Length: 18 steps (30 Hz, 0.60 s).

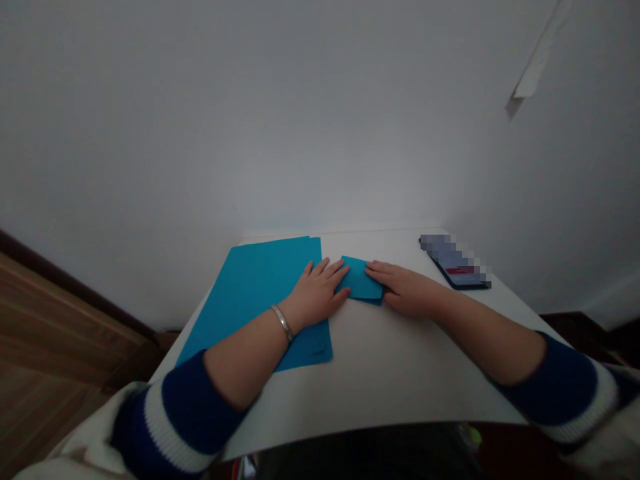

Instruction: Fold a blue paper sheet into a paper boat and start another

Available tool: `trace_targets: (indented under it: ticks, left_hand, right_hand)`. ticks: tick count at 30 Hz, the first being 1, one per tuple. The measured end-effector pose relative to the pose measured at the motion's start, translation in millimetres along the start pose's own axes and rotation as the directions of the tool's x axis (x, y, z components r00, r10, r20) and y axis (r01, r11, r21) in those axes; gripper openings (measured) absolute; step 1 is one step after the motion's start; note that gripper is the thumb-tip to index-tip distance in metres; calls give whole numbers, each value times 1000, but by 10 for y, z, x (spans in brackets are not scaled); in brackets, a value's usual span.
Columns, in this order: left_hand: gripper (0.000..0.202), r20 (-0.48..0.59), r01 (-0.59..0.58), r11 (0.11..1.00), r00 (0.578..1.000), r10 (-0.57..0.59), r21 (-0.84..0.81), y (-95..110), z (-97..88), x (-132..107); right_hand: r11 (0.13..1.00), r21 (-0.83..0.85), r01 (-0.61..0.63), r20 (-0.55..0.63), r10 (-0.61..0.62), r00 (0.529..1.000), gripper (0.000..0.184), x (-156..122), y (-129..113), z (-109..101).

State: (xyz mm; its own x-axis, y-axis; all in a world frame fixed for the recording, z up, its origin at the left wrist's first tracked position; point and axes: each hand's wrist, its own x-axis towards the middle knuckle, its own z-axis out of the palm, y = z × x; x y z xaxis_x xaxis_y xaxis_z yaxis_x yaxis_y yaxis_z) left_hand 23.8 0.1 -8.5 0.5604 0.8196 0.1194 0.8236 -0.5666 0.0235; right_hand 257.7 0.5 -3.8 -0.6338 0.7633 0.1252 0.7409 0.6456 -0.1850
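Observation:
A small folded piece of blue paper (362,280) lies on the white table, its lower layer showing along the near edge. My left hand (320,293) rests with spread fingers, its fingertips and thumb at the left edge of the folded paper. Under that hand and wrist is a stack of larger blue sheets (265,280). My right hand (405,287) holds the right edge of the folded paper, fingers on top and the thumb side partly hidden at the near corner.
A phone (457,263) lies at the table's right edge, its screen partly pixelated. Behind the white table (390,373) rises a pale wall (320,120), with a loose strip (537,67) hanging at upper right. Wooden furniture (55,347) stands on the left.

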Motion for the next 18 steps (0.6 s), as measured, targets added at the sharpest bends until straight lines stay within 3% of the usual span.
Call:
trace_targets:
  ticks: [5, 8, 13, 18]
  left_hand:
    - [51, -48, -21, 1000, 999, 21, -7, 29, -34, -1]
    - [53, -78, -34, 999, 996, 33, -14, 51, -55, -2]
    - [74, -3, -29, 999, 1000, 29, -24, 52, -51, 6]
    - [89, 48, -16, 1000, 999, 17, -27, 14, -9, 10]
  right_hand:
    - [996, -16, -92, -155, 88, 984, 42, 17, -35, -16]
    - [999, -4, -45, -187, 44, 981, 35, 22, -61, -25]
    - [997, -37, 74, -147, -79, 986, 29, 25, -109, -86]
    - [989, -145, -21, -64, 11, 998, 22, 15, -66, -180]
